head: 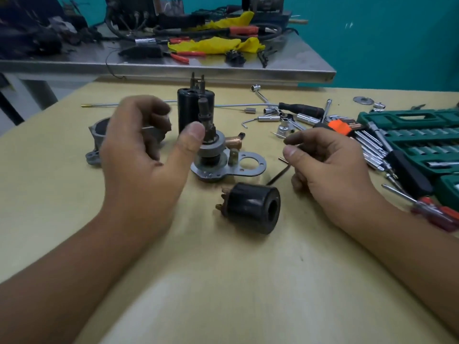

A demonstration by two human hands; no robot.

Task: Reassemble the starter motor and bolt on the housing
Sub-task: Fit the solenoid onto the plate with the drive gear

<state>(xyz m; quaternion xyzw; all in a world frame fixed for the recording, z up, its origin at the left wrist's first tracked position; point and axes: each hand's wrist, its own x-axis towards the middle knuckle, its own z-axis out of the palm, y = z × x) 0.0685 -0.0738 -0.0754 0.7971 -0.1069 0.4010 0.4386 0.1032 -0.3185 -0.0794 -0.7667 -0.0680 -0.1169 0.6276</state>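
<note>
The left hand [139,150] hovered over the yellow worktop [223,281] with its fingers loosely curled and thumb stretched toward the shaft [205,120], holding nothing that could be made out. The right hand [325,165] pinched a thin pin [279,134] between thumb and forefinger.

The shaft stood upright on its grey plate [231,167] in the middle of the worktop, between the two hands. A tall black cylinder [190,112] stood upright just behind it. A short black cylinder [253,207] lay on its side in front, its bore facing right. The grey housing [96,145] lay to the left, partly hidden behind the left hand.

Loose sockets [269,118] lay scattered to the right, near a green socket case [422,135] and a set of hex keys in an orange holder [342,127]; the print on the holder was too blurred to read. A red-handled screwdriver [434,214] lay beside the right wrist. No other writing could be read.
</note>
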